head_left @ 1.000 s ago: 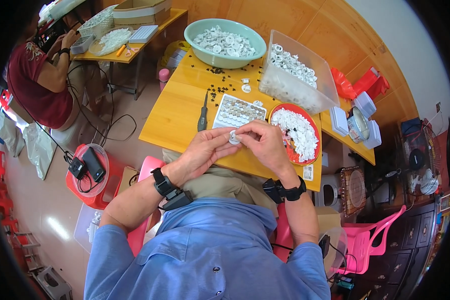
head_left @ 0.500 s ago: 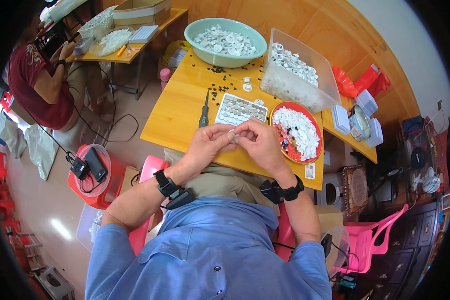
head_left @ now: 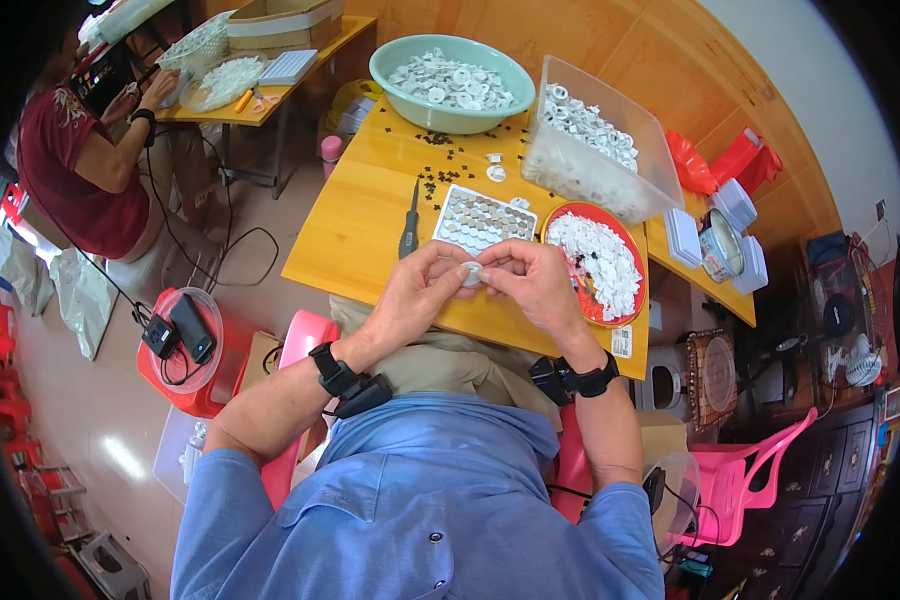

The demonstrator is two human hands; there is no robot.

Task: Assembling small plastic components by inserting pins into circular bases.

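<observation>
A small white piece point(head_left: 472, 273) is held up over the near edge of the bench point(head_left: 350, 230), in front of the tray. One side is pinched by the thumb and fingers of the left hand point(head_left: 415, 295), the other by those of the right hand point(head_left: 530, 285), so the tips of both nearly meet. The step in hand looks like fitting or checking one piece; which of the two cannot be told. For the next move, a light, even pinch seems to be called for, as so small a thing could easily be dropped. On the bench's near right corner a white label point(head_left: 622, 342) is stuck, its print too small to be read. A screwdriver point(head_left: 409, 235) is laid left of the tray point(head_left: 444, 211), which is partly filled with round grey bits. To the right, a red plate point(head_left: 590, 303) is heaped with white bits. Farther back, black bits point(head_left: 440, 175) are scattered, and more white parts are kept in a clear box point(head_left: 600, 185) and a green tub point(head_left: 440, 120). At the far left, another bench point(head_left: 342, 42) is used by a co-worker point(head_left: 90, 180) in dark red.
</observation>
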